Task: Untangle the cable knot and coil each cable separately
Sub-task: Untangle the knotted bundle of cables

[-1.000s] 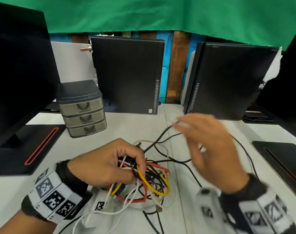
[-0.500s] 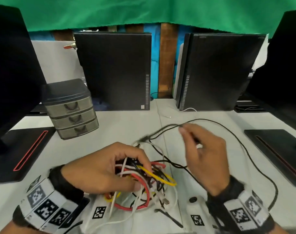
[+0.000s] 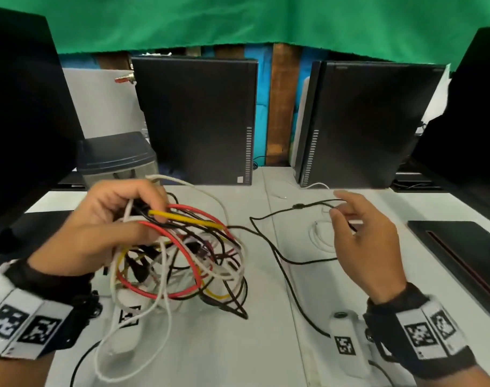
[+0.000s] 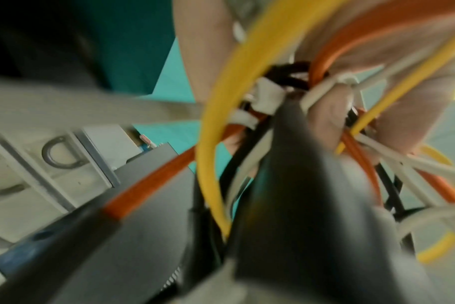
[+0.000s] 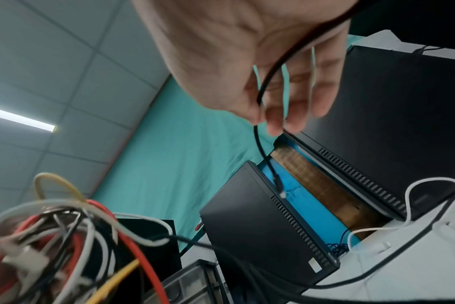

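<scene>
A tangle (image 3: 188, 258) of red, yellow, white and black cables hangs above the white table (image 3: 210, 353), gripped at its top by my left hand (image 3: 151, 216). In the left wrist view the fingers (image 4: 330, 115) curl round yellow (image 4: 210, 164), red and white strands. A thin black cable (image 3: 277, 252) runs from the tangle to the right across the table. My right hand (image 3: 338, 210) pinches it near its free end between thumb and forefinger. The right wrist view shows that black cable (image 5: 262, 148) dangling below the right hand (image 5: 270, 115), ending in a small plug (image 5: 279, 185).
A small grey drawer unit (image 3: 118, 160) stands behind the left hand. Two black computer cases (image 3: 196, 121) (image 3: 363, 127) stand upright at the back. Monitor bases (image 3: 461, 255) flank both sides. A thin white cable loop (image 3: 316, 236) lies on the table under the right hand.
My left hand has lifted the tangle off the table. My right hand has moved right with the black cable, drawing it out of the tangle.
</scene>
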Tool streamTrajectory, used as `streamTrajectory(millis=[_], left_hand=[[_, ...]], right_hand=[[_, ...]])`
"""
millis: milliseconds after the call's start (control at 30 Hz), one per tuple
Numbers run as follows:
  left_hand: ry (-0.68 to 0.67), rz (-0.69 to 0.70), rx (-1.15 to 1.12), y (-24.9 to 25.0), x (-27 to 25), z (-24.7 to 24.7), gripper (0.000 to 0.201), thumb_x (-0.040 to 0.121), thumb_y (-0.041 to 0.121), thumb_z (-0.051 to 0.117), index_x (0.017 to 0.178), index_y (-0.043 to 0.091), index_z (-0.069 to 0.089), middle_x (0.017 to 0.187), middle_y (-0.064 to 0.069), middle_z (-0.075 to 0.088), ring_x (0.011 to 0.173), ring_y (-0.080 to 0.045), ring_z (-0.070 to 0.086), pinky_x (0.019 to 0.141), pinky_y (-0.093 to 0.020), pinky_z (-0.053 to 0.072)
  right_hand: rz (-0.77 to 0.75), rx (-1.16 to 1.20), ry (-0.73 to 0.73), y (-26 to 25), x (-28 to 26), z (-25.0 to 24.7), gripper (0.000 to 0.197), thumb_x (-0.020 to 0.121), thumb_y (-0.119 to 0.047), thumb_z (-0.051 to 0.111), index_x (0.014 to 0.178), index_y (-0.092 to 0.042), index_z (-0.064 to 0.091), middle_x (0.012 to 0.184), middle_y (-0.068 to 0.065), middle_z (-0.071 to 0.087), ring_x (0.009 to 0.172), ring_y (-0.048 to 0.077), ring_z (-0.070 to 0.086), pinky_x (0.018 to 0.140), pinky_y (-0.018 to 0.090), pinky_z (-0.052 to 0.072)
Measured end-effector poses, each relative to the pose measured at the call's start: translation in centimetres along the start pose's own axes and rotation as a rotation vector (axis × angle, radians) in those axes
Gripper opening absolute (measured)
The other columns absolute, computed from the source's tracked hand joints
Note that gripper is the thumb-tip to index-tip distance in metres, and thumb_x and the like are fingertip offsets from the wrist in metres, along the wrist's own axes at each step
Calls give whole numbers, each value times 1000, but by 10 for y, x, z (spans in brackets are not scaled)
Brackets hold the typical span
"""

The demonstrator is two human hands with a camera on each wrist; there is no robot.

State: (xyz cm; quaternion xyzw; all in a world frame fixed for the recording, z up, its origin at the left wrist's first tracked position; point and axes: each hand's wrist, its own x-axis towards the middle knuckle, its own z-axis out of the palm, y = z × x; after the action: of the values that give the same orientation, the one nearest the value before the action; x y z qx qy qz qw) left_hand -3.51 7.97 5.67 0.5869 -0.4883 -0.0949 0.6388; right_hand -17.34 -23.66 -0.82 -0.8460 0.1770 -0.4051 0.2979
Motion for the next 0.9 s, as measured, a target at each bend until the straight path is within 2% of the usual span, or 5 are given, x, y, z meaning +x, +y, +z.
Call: streamTrajectory(millis=[167, 367, 600, 733, 900], left_hand=[[77, 105, -83, 3, 0, -18, 17, 59, 5, 58, 72, 15, 63, 68, -5, 60, 62, -22, 56, 60, -25, 49], [-200, 126, -100, 11, -1, -7, 37, 52, -16, 58, 74, 13, 64, 70, 0, 60, 60, -14, 56, 60, -19, 47], [-131, 25, -408, 7, 0, 5, 20, 63, -4, 53, 76, 9, 60, 69, -5, 53, 60, -17, 51, 58, -24, 48], [88, -149, -516, -6, 2, 19, 30, 55, 15, 78, 76, 10, 57, 53, -1, 51, 40, -13, 23, 45, -27, 19], [166, -319, -638, -15, 12, 30, 39, 50, 13, 83, 80, 8, 58, 49, -3, 41, 30, -5, 32, 41, -21, 23]], right_hand=[[-169, -66, -88, -16, -13, 4, 39, 95, -31, 63, 133, -25, 57, 128, -9, 58, 121, 7, 46, 100, 26, 36], [-236, 196, -450, -48, -46, 18, 45, 95, -41, 57, 140, -37, 51, 137, -30, 50, 133, -4, 42, 109, 10, 30], [-183, 494, -538, -54, -45, 16, 14, 97, -26, 61, 99, -24, 75, 82, -12, 71, 78, 11, 66, 71, 20, 49], [-120, 534, -534, -46, -39, 18, 22, 94, -42, 56, 100, -29, 74, 83, 5, 72, 78, 29, 65, 75, 49, 53], [-67, 555, -569, -35, -35, 25, 18, 96, -32, 58, 99, -31, 75, 87, 3, 74, 82, 27, 68, 78, 47, 56]])
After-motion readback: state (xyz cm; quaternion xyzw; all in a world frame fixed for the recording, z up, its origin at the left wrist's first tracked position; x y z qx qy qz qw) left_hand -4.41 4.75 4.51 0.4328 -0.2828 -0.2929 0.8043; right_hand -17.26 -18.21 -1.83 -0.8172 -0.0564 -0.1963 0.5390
